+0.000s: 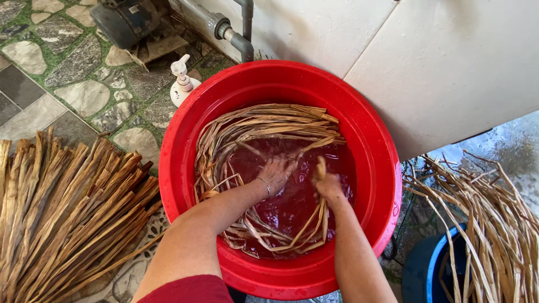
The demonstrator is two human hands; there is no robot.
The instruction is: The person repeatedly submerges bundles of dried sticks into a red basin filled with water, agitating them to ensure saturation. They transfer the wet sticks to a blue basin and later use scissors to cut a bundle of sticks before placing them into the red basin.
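A big red basin holds water and a coil of long tan dried-leaf strips. My left hand, with a thin bracelet at the wrist, is spread flat and pressing down on the strips in the water near the basin's middle. To its right, my right hand is closed around a few of the strips and lifts their ends just above the water.
A thick bundle of dry brown strips lies on the stone paving at the left. Paler strips drape over a blue bucket at the right. A white pump bottle, grey pipe and white wall stand behind the basin.
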